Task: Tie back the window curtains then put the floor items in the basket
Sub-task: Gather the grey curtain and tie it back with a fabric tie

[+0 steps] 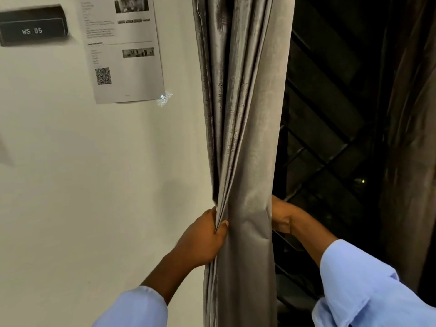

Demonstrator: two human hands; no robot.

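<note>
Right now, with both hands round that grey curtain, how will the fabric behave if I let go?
The curtain looks floppy: it hangs in soft folds and pinches in where the left hand and right hand gather it. It would probably spread again. Its sheen suggests it may slip through the fingers.

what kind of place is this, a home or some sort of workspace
Probably a numbered workstation in a staged indoor room, not an ordinary home: a wall plate reading WS 05, a taped instruction sheet with a QR code, and a grey curtain beside a dark barred window.
</note>
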